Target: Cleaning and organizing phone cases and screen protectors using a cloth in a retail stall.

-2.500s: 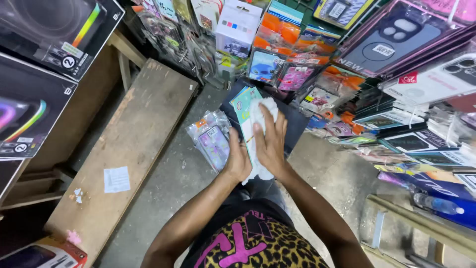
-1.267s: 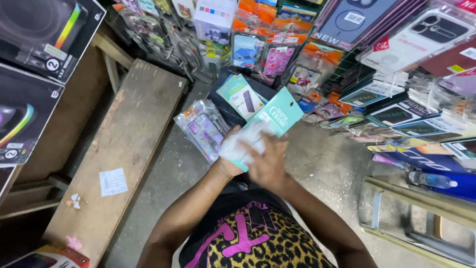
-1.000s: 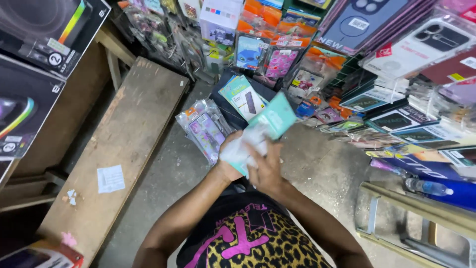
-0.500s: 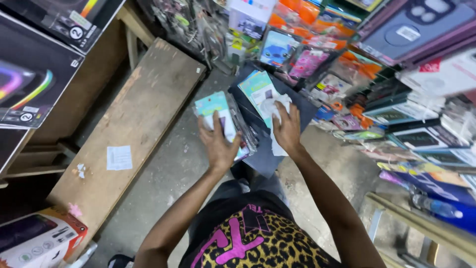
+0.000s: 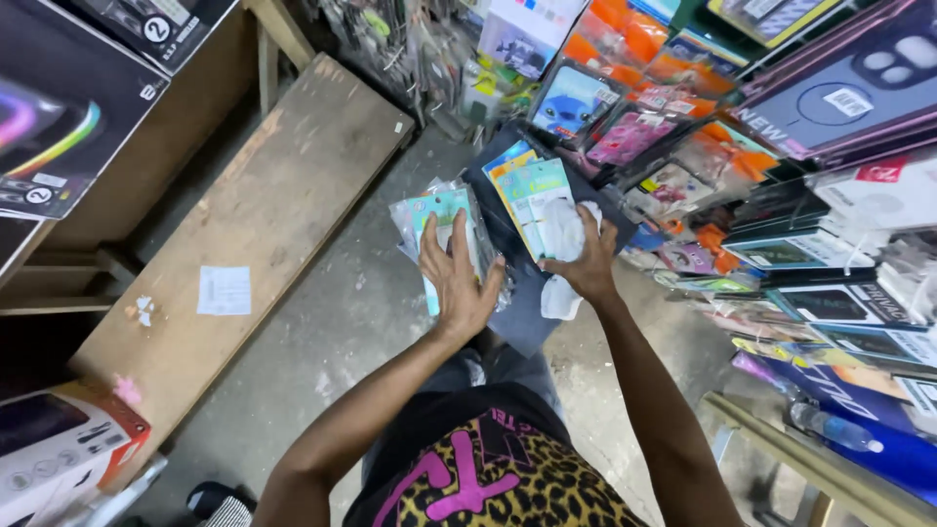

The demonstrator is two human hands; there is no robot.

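Packets lie under the left hand, fingers spread flat at 12 o'clock. The right hand grips a white cloth on the dark board. Bare concrete floor opens at 9 o'clock.

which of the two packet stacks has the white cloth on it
The stack under the right hand, teal and yellow; the left hand covers the plastic-wrapped stack.
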